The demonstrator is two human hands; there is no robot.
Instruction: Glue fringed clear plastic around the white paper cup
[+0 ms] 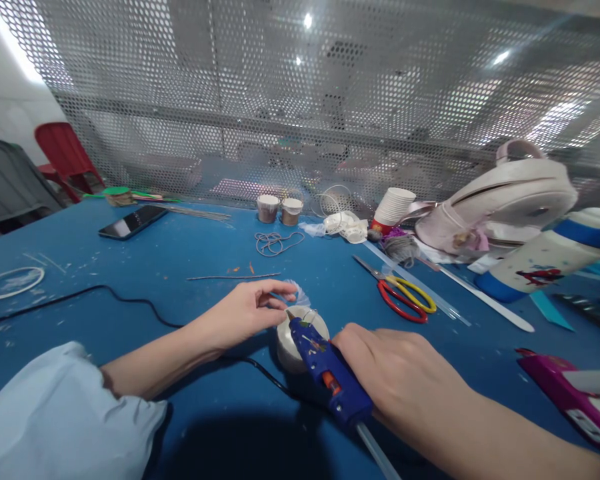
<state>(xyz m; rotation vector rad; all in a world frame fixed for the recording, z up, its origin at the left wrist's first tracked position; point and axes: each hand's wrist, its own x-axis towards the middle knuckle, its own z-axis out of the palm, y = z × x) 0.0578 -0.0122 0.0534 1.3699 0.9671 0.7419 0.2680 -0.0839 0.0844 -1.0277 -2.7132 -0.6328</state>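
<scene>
My right hand (400,363) is wrapped round a blue hot glue gun (325,363), a clear glue stick (377,450) jutting from its back end. The gun's nozzle is over the far left rim of a small whitish cup (289,350), and its body hides part of the cup. My left hand (253,307) is at the cup's left side, fingers loosely bent and apart, the tips close to the rim. Whether they touch it I cannot tell. A translucent bluish piece (300,293) shows just beyond those fingertips. A thin wire loop (311,313) shows at the cup's rim.
Red-and-yellow scissors (405,297), grey cord (275,243), two small pots (267,209), stacked paper cups (394,208) and a phone (134,221) lie about the blue table. A black cable (115,293) crosses leftward. Rightward are a bag (500,200), bottle (540,263) and magenta glue gun (563,387).
</scene>
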